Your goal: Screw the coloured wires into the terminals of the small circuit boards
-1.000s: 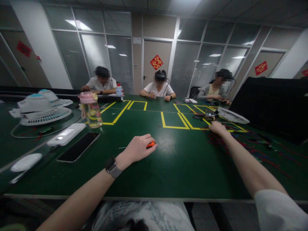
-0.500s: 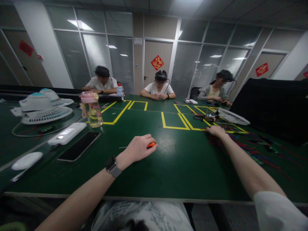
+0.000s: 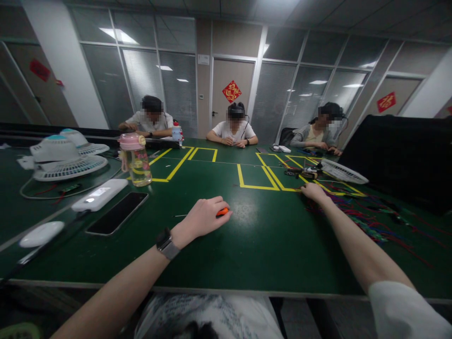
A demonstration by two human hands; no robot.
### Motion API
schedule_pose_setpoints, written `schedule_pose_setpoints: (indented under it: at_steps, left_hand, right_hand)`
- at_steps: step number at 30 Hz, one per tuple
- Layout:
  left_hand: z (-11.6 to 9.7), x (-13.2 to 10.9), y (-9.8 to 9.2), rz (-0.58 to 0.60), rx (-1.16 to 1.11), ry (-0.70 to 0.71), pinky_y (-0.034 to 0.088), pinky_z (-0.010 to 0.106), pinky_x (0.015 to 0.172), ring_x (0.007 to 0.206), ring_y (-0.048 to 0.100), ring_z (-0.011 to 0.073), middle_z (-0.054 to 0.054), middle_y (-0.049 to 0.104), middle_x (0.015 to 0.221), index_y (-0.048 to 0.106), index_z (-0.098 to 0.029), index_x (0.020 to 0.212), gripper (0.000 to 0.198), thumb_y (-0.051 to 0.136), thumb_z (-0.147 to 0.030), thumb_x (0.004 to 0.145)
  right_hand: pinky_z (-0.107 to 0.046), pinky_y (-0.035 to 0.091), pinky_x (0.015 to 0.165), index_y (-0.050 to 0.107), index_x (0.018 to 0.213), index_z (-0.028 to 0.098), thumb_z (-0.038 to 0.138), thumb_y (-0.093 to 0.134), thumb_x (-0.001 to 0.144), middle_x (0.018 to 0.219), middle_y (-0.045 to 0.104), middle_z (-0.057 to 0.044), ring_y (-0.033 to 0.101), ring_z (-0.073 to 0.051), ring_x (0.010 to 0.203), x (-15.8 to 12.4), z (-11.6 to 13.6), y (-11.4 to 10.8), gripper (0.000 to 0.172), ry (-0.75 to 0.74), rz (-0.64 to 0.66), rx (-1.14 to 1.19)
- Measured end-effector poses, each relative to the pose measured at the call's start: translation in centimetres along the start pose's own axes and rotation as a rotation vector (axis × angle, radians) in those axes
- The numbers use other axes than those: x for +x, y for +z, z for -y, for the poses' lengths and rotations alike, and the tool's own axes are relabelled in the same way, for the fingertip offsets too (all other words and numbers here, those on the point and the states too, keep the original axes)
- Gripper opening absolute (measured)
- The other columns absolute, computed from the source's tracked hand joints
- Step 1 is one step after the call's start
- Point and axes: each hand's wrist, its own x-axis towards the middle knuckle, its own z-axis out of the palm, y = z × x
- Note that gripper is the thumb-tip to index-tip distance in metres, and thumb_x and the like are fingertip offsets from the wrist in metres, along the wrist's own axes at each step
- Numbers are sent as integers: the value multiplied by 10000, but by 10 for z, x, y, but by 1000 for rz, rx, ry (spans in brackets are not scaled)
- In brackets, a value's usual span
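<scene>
My left hand [image 3: 204, 218] rests on the green table [image 3: 247, 245], fingers curled over a small orange tool [image 3: 222, 212] whose tip shows beside the fingertips. A thin wire or pin lies just left of that hand. My right hand [image 3: 314, 191] reaches far out to the right, fingers down on a heap of red, blue and green wires [image 3: 356, 219]. What those fingers hold, if anything, is hidden. A smartwatch [image 3: 165, 244] sits on my left wrist.
At left lie a black phone [image 3: 117, 213], a white power bank [image 3: 99, 195], a pink-capped bottle [image 3: 134, 159] and two desk fans [image 3: 63, 157]. Yellow tape boxes [image 3: 256, 177] mark the middle. Another fan [image 3: 343, 173] lies at right. Three people sit across the table.
My right hand has drawn slightly left and nearer over the wires. My left hand has stayed on the orange tool.
</scene>
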Motion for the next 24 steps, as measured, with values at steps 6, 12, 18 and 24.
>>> schedule_pose_setpoints:
  at_steps: [6, 12, 18, 24]
  left_hand:
    - [0, -1, 0, 10, -12, -6, 453, 249, 654, 716, 611, 130, 19, 653, 891, 677, -172, 945, 282, 472, -366, 939]
    - [1, 0, 1, 2, -32, -11, 462, 248, 675, 727, 611, 131, 23, 650, 893, 676, -171, 952, 277, 478, -363, 936]
    - [0, 0, 0, 5, -28, -6, 453, 242, 645, 700, 602, 126, 23, 650, 886, 675, -170, 954, 288, 467, -369, 941]
    - [1, 0, 2, -3, -12, 2, 447, 244, 646, 706, 609, 127, 19, 650, 882, 678, -173, 939, 278, 476, -363, 938]
  right_hand:
    - [-398, 473, 873, 720, 1028, 74, 294, 403, 891, 1122, 662, -238, 626, -317, 1051, -3, -4, -1, 409, 10, -33, -7]
    - [-408, 472, 870, 721, 1039, 88, 324, 402, 892, 1126, 657, -230, 610, -331, 1069, -6, -3, -3, 423, 45, -52, -15]
    - [-416, 472, 850, 728, 1024, 90, 335, 397, 896, 1114, 664, -236, 608, -342, 1047, -9, -1, -4, 432, 39, -61, -8]
    - [-398, 462, 866, 727, 1045, 90, 335, 399, 896, 1096, 677, -226, 614, -329, 1042, -9, 3, -5, 435, -3, -64, -8]
